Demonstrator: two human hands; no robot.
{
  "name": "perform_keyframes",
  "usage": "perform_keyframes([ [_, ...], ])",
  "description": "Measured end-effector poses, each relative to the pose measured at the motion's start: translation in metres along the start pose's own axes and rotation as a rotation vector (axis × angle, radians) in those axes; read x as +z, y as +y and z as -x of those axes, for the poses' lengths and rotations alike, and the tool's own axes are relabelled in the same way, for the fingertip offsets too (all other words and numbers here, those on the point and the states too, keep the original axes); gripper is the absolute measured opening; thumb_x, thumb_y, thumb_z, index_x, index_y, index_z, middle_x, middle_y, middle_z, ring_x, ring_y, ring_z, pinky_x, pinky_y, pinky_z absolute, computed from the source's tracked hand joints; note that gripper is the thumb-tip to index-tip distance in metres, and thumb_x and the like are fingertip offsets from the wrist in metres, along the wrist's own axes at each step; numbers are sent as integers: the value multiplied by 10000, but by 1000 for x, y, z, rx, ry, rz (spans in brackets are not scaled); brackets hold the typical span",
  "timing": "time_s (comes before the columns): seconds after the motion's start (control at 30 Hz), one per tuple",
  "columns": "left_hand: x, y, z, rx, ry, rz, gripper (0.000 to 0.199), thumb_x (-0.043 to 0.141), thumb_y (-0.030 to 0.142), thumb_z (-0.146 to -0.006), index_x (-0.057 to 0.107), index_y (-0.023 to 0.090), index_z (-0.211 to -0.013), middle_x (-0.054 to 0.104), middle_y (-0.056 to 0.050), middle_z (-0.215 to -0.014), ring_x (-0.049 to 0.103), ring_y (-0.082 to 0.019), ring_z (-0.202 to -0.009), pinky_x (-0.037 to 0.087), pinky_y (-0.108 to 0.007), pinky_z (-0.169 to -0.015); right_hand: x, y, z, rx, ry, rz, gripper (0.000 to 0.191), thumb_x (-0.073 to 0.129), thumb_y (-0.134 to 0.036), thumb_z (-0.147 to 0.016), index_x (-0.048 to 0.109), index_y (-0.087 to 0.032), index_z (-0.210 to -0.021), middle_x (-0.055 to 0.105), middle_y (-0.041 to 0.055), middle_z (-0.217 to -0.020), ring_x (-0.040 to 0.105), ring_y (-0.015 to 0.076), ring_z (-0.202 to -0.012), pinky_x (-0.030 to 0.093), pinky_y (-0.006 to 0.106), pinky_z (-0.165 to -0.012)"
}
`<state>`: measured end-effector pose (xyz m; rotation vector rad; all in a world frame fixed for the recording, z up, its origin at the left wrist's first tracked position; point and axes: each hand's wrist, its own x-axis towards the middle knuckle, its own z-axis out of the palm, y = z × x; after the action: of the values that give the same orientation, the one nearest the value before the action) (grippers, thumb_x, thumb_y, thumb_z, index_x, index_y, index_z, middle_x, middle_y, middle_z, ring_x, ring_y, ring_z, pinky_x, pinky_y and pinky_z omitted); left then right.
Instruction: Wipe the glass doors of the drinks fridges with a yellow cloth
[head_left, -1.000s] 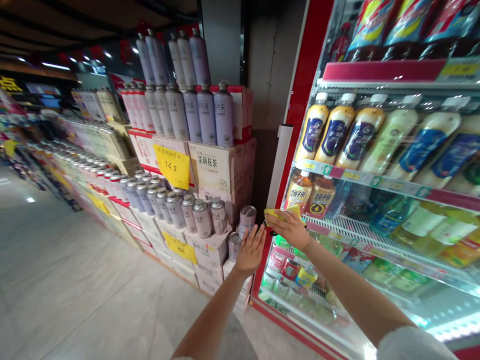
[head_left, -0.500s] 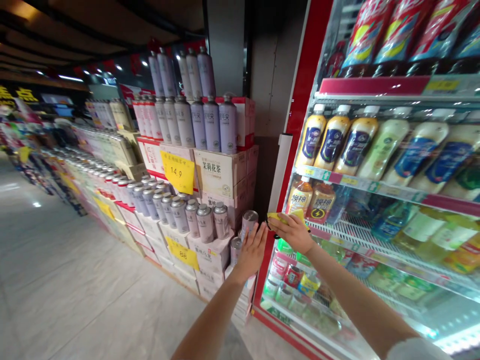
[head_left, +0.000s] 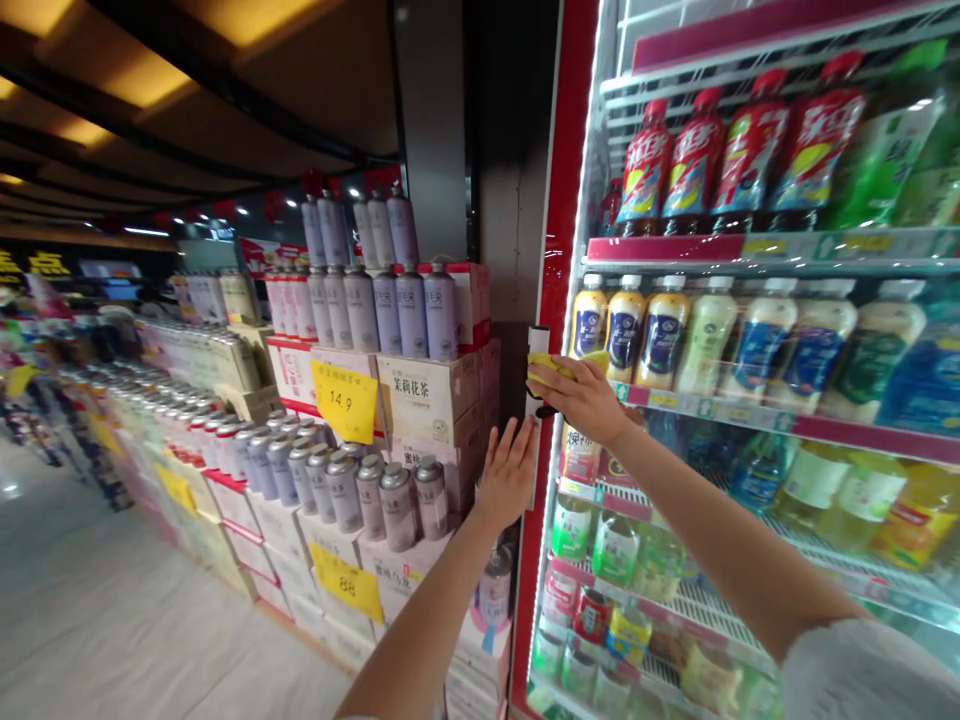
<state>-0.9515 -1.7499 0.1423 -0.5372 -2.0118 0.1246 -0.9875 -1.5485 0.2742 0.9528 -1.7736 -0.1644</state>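
Observation:
My right hand [head_left: 583,398] is closed on a yellow cloth [head_left: 546,374], pressed to the white handle strip [head_left: 538,342] on the red-framed drinks fridge [head_left: 564,190]. A small black piece shows under those fingers; I cannot make out what it is. Lower down and to the left, my left hand [head_left: 507,480] holds nothing. Its fingers are stretched out and spread, the tips by the lower part of the strip. Whether they touch it I cannot tell. Behind the left wrist stands a pinkish can [head_left: 495,590], partly hidden.
Stacked drink cartons [head_left: 420,400] topped with tall cans [head_left: 411,310] stand close on the left, with yellow price signs [head_left: 343,400]. Bottles [head_left: 664,340] fill shelves behind the fridge's glass. A grey pillar [head_left: 431,130] rises behind the cartons. Pale floor [head_left: 105,620] stretches at left.
My right hand and the cloth have moved up along the fridge's edge. The left hand stays low beside it, fingers more spread. The view has tilted upward, showing more ceiling and upper shelves.

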Motion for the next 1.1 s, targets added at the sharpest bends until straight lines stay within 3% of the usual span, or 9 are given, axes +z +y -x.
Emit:
perform_keyframes([
  [0.13, -9, -10, -34, 19, 13, 22, 635, 456, 286, -1007, 317, 109, -1601, 353, -117, -1665, 116, -276, -1604, 187, -546, -1310, -10, 18, -24, 16, -19, -12, 427, 507, -222, -1025, 608, -362, -1415, 603, -54, -1493, 444, 275, -1408, 365, 443, -1128],
  [0.3, -18, -18, -64, -9, 54, 41, 635, 473, 312, -1007, 339, 94, -1587, 357, -137, -1662, 125, -289, -1602, 181, -550, -1307, -20, 23, -40, 42, -21, -27, 349, 484, -231, -1055, 647, -313, -1353, 601, -42, -1495, 433, 273, -1412, 360, 429, -1132],
  [0.43, -22, -21, -65, -20, 67, 51, 708, 479, 292, -996, 220, 124, -1633, 282, -125, -1693, 127, -291, -1602, 188, -557, -1301, -24, 25, -38, 52, 18, 26, 370, 483, -205, -1052, 634, -312, -1372, 592, -43, -1505, 448, 274, -1391, 393, 433, -1076],
  [0.53, -25, -24, -59, 10, 63, 48, 762, 460, 278, -997, 100, 146, -1655, 260, -107, -1701, 135, -281, -1602, 170, -543, -1307, -22, 34, -31, 145, 135, 128, 406, 487, -171, -1035, 626, -305, -1393, 598, -27, -1501, 501, 267, -1337, 412, 434, -1030],
  [0.67, -25, -27, -55, 38, 80, 43, 759, 432, 295, -1019, 44, 151, -1655, 264, -92, -1699, 129, -271, -1603, 142, -530, -1314, -11, 44, -30, 181, 215, 219, 339, 473, -172, -1036, 698, -262, -1272, 659, -4, -1430, 539, 254, -1328, 428, 429, -1012],
  [0.77, -23, -25, -54, 30, 86, 45, 756, 424, 287, -1024, 32, 143, -1654, 262, -95, -1698, 120, -265, -1604, 136, -524, -1316, -1, 38, -29, 160, 183, 262, 324, 450, -188, -1044, 710, -234, -1233, 650, 18, -1441, 537, 261, -1351, 439, 431, -1026],
  [0.87, -21, -19, -50, 24, 74, 58, 755, 432, 270, -1017, 50, 134, -1654, 252, -104, -1701, 116, -270, -1604, 148, -525, -1314, 10, 18, -11, 143, 120, 271, 349, 455, -172, -1030, 670, -198, -1304, 604, 53, -1492, 492, 282, -1408, 432, 453, -1069],
  [1.0, -20, -12, -37, 55, 53, 71, 728, 437, 222, -1005, 112, 128, -1651, 278, -104, -1693, 111, -265, -1605, 160, -531, -1313, 20, -9, 32, -76, -34, 166, 366, 484, -135, -994, 666, -162, -1310, 656, 90, -1421, 497, 272, -1410, 436, 453, -1109],
  [1.1, -20, -13, -30, 95, 35, 68, 713, 435, 212, -1006, 135, 127, -1648, 303, -100, -1685, 127, -264, -1603, 158, -532, -1313, 20, -9, 42, -172, -143, 110, 378, 487, -129, -983, 681, -215, -1296, 693, 55, -1363, 510, 228, -1398, 445, 426, -1121],
])
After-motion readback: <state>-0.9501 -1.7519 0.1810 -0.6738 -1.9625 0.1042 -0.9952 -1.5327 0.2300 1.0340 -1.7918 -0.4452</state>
